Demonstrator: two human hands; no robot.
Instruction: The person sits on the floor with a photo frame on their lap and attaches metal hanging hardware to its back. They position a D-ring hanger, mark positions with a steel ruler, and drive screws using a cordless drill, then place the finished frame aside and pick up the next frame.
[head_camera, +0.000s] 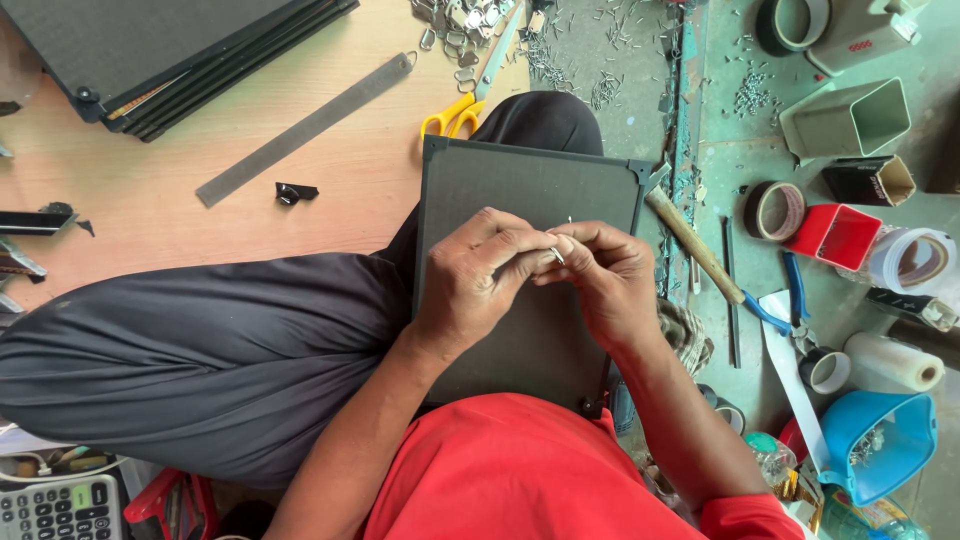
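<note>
Pinching a tiny nail (560, 252) between both hands, left (480, 280) and right (610, 285), over board (500, 190) steadied on lap, hammer (695, 245) beside.

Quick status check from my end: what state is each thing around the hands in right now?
Left hand: fingers pinched on the small metal piece.
Right hand: fingertips pinched on the same piece.
Small metal piece: held between both hands above the board.
Dark board: flat on the lap, metal corners fitted.
Hammer: lying untouched beside the board.
Yellow scissors: lying on the floor, partly hidden by the knee.
Steel ruler: lying flat, untouched.
Blue tub: tilted, open, small metal parts inside.
</note>
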